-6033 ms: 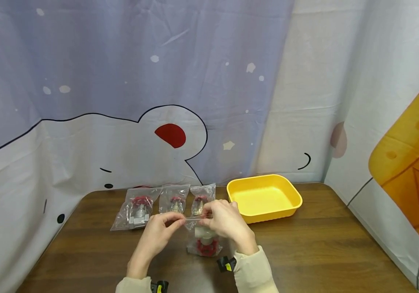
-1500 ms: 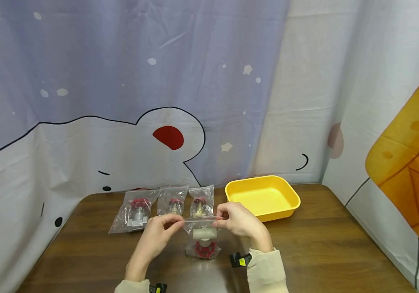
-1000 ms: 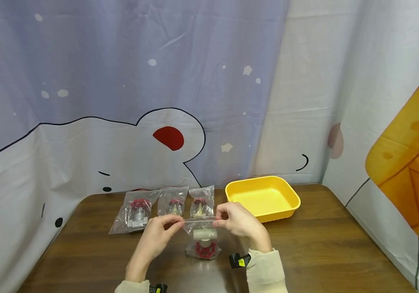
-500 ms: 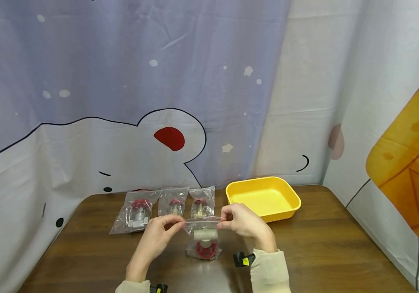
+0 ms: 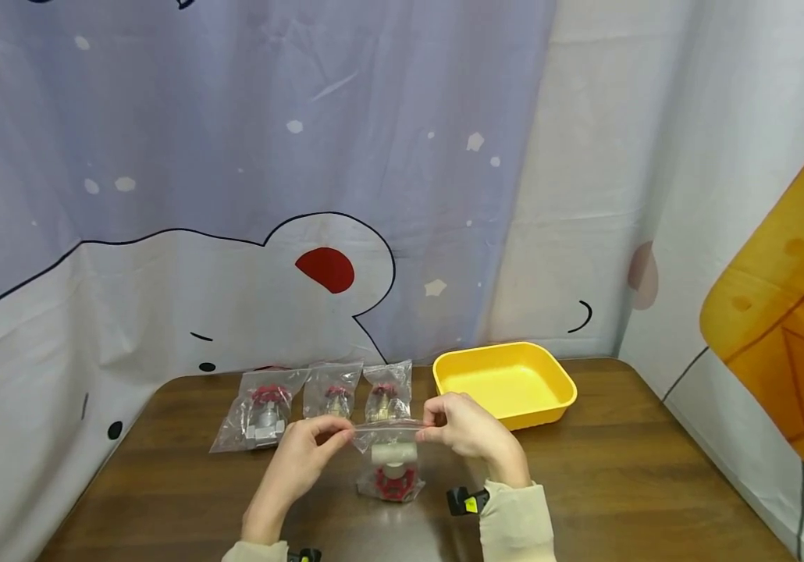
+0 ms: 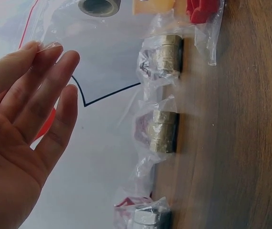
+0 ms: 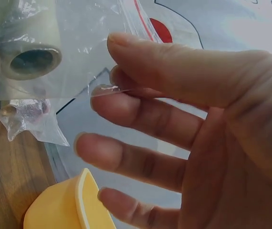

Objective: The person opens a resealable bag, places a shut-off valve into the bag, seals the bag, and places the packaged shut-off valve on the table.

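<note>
A clear zip bag [image 5: 389, 427] hangs upright between the two hands over the front part of the table. Inside it is a valve with a cream pipe body [image 5: 394, 453] and a red handwheel [image 5: 395, 484] at the bottom. At the bag's top left corner, the left hand [image 5: 298, 462] pinches the film between thumb and index finger. The right hand [image 5: 470, 432] pinches the top right corner, its other fingers spread loosely in the right wrist view. A red line runs along the bag's top edge there. Whether the zip is fully sealed cannot be seen.
Behind the hands lie three more bagged valves with red handwheels: a large silver one [image 5: 266, 425] at left, then two brass ones [image 5: 336, 402] [image 5: 382, 402]. A yellow basket [image 5: 560, 404] stands at back right on the wooden table [image 5: 620, 468]. Printed curtains enclose the table.
The right hand has slid right along the bag's top edge to its right corner. The left hand stays at the left corner. In the last second almost nothing moves.
</note>
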Tool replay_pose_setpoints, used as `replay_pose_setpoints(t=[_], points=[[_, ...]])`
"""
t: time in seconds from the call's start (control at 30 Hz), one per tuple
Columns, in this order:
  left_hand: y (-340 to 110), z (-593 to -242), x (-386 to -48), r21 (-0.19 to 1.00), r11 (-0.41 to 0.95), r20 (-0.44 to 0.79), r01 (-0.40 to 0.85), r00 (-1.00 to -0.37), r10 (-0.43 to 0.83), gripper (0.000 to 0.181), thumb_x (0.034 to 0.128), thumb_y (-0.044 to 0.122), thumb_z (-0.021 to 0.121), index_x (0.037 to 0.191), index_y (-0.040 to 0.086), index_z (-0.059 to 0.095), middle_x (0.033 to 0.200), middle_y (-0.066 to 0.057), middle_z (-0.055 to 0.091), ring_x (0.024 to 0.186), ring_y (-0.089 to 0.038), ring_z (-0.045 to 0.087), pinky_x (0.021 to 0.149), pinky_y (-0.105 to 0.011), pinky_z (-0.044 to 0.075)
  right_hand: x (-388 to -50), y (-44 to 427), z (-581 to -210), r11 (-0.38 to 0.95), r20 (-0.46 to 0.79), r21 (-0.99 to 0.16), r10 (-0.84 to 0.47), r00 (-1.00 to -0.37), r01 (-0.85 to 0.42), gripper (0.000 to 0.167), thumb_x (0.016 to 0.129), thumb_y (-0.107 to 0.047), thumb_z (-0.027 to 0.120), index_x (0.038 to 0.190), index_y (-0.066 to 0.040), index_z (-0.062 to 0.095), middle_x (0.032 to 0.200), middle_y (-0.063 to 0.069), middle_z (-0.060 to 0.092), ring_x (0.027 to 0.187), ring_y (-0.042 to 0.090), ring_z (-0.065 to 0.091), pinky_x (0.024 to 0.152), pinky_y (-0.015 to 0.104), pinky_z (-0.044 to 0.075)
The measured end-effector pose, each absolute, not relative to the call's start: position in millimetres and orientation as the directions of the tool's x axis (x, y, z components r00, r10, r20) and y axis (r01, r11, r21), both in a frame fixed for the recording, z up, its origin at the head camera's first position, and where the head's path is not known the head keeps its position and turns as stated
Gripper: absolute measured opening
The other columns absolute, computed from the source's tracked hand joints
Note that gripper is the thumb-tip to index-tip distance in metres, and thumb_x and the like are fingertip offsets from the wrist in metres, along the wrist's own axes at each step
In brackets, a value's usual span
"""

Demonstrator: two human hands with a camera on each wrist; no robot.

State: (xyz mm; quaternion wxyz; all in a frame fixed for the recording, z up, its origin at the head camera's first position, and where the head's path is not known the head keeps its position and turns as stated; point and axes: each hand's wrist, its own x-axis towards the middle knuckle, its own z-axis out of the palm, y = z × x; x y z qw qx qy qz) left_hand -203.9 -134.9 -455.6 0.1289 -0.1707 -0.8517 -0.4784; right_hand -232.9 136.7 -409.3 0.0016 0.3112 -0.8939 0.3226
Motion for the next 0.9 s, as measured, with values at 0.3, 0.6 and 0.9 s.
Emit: replay_pose_setpoints(t=[0.3, 0.6, 0.9], points=[[-135.9, -456.1, -203.1, 0.766, 0.493, 0.384, 0.412, -0.909, 0.164, 0.003, 0.0887, 0.016, 0.073, 0.091, 0.015, 0.075, 0.086, 0.012, 0.07, 0.079, -0.007, 0.064, 0.072, -0.026, 0.052, -231.8, 144.8, -408.9, 0.566, 0.187, -0.618, -0.568, -0.801, -0.546, 0.027, 0.083, -0.016, 0.08, 0.067, -0.014, 0.057, 0.061, -0.01, 0.048, 0.061, 0.006, 0.042, 0.057, 0.024, 0.035], [-136.1, -454.6, -202.8, 0.766, 0.488, 0.385, 0.418, -0.907, 0.172, 0.003, 0.0892, 0.018, 0.072, 0.09, 0.019, 0.074, 0.086, 0.012, 0.07, 0.079, -0.007, 0.064, 0.072, -0.026, 0.052, -235.4, 144.0, -410.9, 0.558, 0.204, -0.585, -0.601, -0.773, -0.588, 0.031, 0.087, -0.01, 0.074, 0.066, -0.015, 0.051, 0.06, -0.009, 0.042, 0.06, 0.006, 0.042, 0.055, 0.022, 0.034], [-133.9, -455.8, -203.4, 0.769, 0.494, 0.371, 0.406, -0.913, 0.171, 0.003, 0.0894, 0.018, 0.073, 0.092, 0.018, 0.074, 0.085, 0.012, 0.07, 0.077, -0.006, 0.064, 0.071, -0.026, 0.052, -234.2, 145.2, -411.9, 0.568, 0.193, -0.585, -0.596, -0.779, -0.58, 0.031, 0.088, -0.011, 0.073, 0.066, -0.015, 0.05, 0.06, -0.01, 0.042, 0.059, 0.005, 0.042, 0.055, 0.022, 0.034]])
